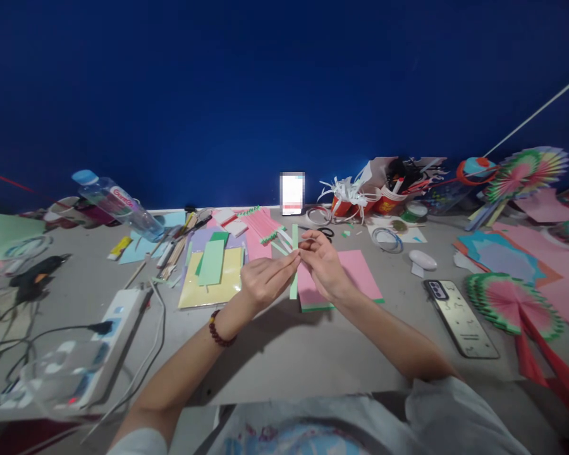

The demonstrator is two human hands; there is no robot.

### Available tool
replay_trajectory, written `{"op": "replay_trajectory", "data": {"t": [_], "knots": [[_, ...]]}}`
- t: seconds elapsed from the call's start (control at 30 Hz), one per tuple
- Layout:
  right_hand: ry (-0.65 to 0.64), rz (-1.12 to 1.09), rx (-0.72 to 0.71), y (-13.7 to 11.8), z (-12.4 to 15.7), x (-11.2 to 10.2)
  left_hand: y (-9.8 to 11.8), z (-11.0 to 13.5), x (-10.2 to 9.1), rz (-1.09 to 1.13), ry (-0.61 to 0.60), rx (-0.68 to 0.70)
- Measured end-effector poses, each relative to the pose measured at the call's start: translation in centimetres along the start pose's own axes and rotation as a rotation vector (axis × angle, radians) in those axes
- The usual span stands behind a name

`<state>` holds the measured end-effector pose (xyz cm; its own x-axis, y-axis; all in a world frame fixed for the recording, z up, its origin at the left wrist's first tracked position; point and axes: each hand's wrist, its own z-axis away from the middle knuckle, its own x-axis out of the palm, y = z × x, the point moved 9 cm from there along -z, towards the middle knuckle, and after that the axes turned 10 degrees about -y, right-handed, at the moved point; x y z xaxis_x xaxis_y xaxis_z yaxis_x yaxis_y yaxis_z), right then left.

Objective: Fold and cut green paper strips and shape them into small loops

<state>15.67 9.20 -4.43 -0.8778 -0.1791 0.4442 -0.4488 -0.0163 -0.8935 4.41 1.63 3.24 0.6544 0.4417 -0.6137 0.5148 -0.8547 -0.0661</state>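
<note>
The left hand [263, 279] and right hand [325, 266] both pinch an upright green paper strip [294, 287] over a pink sheet [360, 275]; a phone [459, 318] lies at 3 o'clock.

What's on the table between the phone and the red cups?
In the head view, a white oval object lies between the phone and the red cups.

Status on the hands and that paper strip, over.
Left hand and right hand both pinch the green strip, upright over the table. Pink sheet lies beneath. Phone well clear to the right.
</note>
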Motion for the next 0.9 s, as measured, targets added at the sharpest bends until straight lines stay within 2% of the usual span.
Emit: {"op": "replay_trajectory", "data": {"t": [0.1,0.23,0.37,0.43,0.5,0.57,0.63,0.8,0.9], "knots": [[0.001,0.12,-0.112,-1.0,0.0,-0.1,-0.8,-0.1,-0.4,0.088,0.062,-0.087],[-0.015,0.428,-0.354,-3.6,0.7,0.5,-3.7,0.5,0.1,0.458,0.153,-0.463],[-0.078,0.494,-0.342,-3.7,0.7,0.8,-5.6,1.9,1.6,0.786,0.202,-0.817],[-0.113,0.473,-0.326,-3.6,0.6,0.9,-6.0,2.5,2.2,0.873,0.2,-0.925],[-0.138,0.472,-0.339,-3.7,0.7,1.1,-6.1,2.7,2.5,0.902,0.192,-0.967],[-0.145,0.486,-0.357,-3.9,0.8,1.2,-5.9,2.5,2.3,0.868,0.183,-0.927],[-0.132,0.502,-0.368,-4.1,0.9,1.2,-5.3,1.9,1.6,0.764,0.173,-0.812],[-0.058,0.472,-0.371,-4.3,1.3,0.9,-1.9,0.1,-0.2,0.341,0.092,-0.337],[-0.044,0.414,-0.338,-3.8,1.5,1.2,-0.7,0.1,-0.6,0.128,0.073,-0.168]]}}
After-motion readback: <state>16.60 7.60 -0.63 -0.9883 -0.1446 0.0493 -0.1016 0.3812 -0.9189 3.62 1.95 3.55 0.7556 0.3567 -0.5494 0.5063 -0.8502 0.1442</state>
